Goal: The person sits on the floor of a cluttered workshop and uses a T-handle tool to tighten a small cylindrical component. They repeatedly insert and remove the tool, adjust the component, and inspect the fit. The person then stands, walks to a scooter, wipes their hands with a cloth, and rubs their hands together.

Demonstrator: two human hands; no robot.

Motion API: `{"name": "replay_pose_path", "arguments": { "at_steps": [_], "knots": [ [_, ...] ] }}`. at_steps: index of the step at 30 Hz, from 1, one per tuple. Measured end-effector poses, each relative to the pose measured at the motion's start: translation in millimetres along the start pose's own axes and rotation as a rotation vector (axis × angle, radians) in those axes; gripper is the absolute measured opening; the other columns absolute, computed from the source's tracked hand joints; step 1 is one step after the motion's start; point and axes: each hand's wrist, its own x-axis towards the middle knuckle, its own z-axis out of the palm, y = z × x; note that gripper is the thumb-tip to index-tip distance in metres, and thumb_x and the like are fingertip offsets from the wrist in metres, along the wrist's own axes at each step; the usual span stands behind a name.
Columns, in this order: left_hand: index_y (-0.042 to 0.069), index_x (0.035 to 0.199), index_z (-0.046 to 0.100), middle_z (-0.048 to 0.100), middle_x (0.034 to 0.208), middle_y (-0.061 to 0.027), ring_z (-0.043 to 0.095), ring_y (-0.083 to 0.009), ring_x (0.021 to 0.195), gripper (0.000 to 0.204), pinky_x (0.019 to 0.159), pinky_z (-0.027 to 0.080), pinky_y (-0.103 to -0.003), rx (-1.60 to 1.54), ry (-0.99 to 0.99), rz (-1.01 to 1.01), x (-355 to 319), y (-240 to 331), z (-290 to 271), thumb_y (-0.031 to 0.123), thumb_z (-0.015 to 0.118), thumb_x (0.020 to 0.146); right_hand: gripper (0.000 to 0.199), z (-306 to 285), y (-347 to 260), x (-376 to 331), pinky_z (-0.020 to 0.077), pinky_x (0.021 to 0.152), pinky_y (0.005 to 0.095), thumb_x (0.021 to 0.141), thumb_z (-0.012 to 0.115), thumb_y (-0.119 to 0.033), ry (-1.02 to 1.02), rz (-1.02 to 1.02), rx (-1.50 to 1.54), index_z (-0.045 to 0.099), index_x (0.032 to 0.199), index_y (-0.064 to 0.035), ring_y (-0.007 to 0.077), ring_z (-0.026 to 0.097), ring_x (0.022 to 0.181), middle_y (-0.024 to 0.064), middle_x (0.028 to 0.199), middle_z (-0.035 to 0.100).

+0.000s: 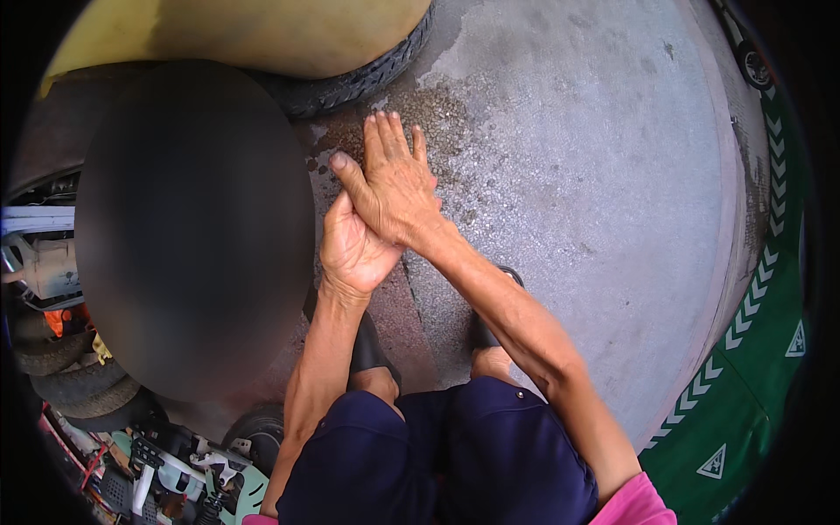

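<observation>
My right hand (394,188) lies across my left hand in front of my knees, back upward. Its fingers are stretched forward and its thumb points out to the left; it holds no object. Underneath, my left hand (357,254) is turned palm up and touches the underside of the right. Most of the left fingers are hidden behind the right hand, with a bit of fingertip showing at its right edge. Beyond the fingertips lies a dark tyre (376,83) under a yellowish, rounded panel (306,35).
A dark blurred oval covers much of the left. Around it are stacked tyres (83,385) and jumbled scooter parts (184,468). The grey concrete floor (595,201) has a damp, pebbly patch (446,122). A green mat (744,394) with white chevrons borders the right, below a distant wheel (754,66).
</observation>
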Motion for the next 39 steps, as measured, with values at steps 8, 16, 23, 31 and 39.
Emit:
{"name": "replay_pose_path", "arguments": {
  "at_steps": [8, 16, 23, 31, 39],
  "knots": [
    [0.000, 0.106, 0.050, 0.055, 0.081, -0.0061, 0.051, -0.0174, 0.073, 0.053, 0.071, 0.045, -0.030, 0.290, 0.415, -0.161, -8.6, 15.6, -8.3, 0.049, 0.051, 0.088, 0.075, -24.6, -40.1, -35.9, 0.0360, 0.096, 0.0505, 0.083, 0.050, -0.058, -0.109, 0.327, 0.320, 0.058, 0.103, 0.0132, 0.0409, 0.053, 0.108, 0.0306, 0.103, 0.058],
    [0.011, 0.084, 0.059, 0.050, 0.061, -0.0012, 0.048, -0.0118, 0.053, 0.023, 0.044, 0.037, -0.025, 0.597, 0.616, 0.196, 4.0, -31.1, -28.9, 0.033, 0.058, 0.091, 0.046, -32.3, -23.1, -3.3, 0.0288, 0.039, 0.0302, 0.092, 0.055, -0.032, -0.073, 0.944, 1.379, 0.035, 0.055, -0.0123, 0.0149, 0.031, 0.036, 0.0016, 0.043, 0.032],
    [0.005, 0.088, 0.064, 0.062, 0.080, 0.0001, 0.057, -0.0070, 0.077, 0.024, 0.067, 0.048, -0.020, 0.327, 0.167, -0.307, -10.7, 46.2, -42.3, 0.029, 0.068, 0.086, 0.046, -48.2, -5.8, -15.8, 0.0501, 0.078, 0.0400, 0.099, 0.040, -0.037, 0.082, -0.125, 0.254, 0.059, 0.098, 0.0048, 0.0280, 0.061, 0.089, 0.0188, 0.091, 0.062],
    [0.005, 0.103, 0.056, 0.055, 0.100, -0.0038, 0.053, -0.0144, 0.094, 0.037, 0.079, 0.044, -0.030, 0.171, 0.329, -0.042, -13.0, 12.5, -20.1, 0.039, 0.059, 0.088, 0.092, -5.5, -9.4, -28.1, 0.0115, 0.114, 0.0502, 0.088, 0.037, -0.065, -0.183, -0.180, 0.054, 0.035, 0.134, 0.0146, 0.0373, 0.025, 0.138, 0.0300, 0.140, 0.036],
    [0.006, 0.118, 0.048, 0.049, 0.120, -0.0077, 0.049, -0.0218, 0.111, 0.051, 0.092, 0.041, -0.040, 0.118, 0.330, 0.002, -7.4, 9.6, -23.7, 0.049, 0.051, 0.090, 0.104, -12.9, -26.7, -24.8, 0.0097, 0.115, 0.0494, 0.083, 0.035, -0.073, -0.202, -0.259, 0.034, 0.030, 0.135, 0.0168, 0.0405, 0.021, 0.139, 0.0324, 0.142, 0.031]
  ]
}}
